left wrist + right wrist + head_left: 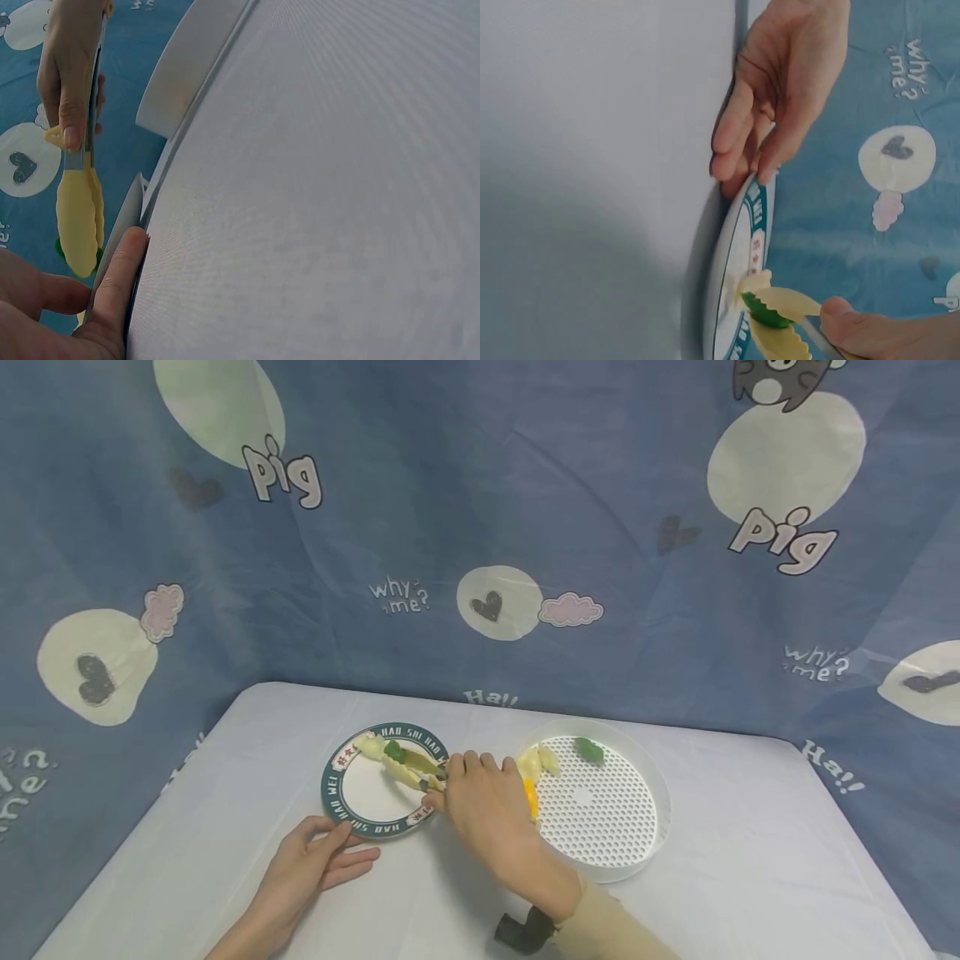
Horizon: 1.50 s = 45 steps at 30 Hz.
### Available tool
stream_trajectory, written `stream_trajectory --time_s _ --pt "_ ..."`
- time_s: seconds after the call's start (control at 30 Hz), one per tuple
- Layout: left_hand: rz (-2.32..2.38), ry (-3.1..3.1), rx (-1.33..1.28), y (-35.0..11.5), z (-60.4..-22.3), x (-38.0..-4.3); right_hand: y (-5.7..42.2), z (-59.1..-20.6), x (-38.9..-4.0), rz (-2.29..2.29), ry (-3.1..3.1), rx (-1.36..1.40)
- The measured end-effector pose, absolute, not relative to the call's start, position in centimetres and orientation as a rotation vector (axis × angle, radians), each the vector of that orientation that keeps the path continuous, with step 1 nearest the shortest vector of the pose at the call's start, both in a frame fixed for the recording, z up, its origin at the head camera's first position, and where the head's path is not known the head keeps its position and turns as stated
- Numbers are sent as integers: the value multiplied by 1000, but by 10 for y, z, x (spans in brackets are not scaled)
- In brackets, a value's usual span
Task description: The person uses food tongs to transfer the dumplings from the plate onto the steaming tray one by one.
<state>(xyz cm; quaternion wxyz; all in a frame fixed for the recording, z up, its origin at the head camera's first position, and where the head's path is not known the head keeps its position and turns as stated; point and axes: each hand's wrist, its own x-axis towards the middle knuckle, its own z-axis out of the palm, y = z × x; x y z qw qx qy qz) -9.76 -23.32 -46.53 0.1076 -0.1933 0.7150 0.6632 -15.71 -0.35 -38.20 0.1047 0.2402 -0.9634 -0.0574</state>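
My left hand pinches the near-left rim of a white plate with a green lettered border, thumb above and fingers beneath. Tongs with scalloped yellow tips are gripped in my right hand, reaching over the plate from its right side. Between the tips sits a small green piece, low over the plate; whether it touches the plate I cannot tell. A pale yellow piece lies on the plate at its upper left, just beyond the tips.
Right of the plate stands a round white perforated tray with a raised wall. In it lie pale yellow pieces, an orange piece partly behind my right hand, and a green piece. A patterned blue cloth hangs behind the table.
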Motion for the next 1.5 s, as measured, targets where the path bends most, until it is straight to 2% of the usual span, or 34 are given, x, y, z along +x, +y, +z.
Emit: stream_trajectory --time_s 1.5 --pt "1918 2115 -567 -234 -465 -98 100 -348 -158 -48 -2833 484"
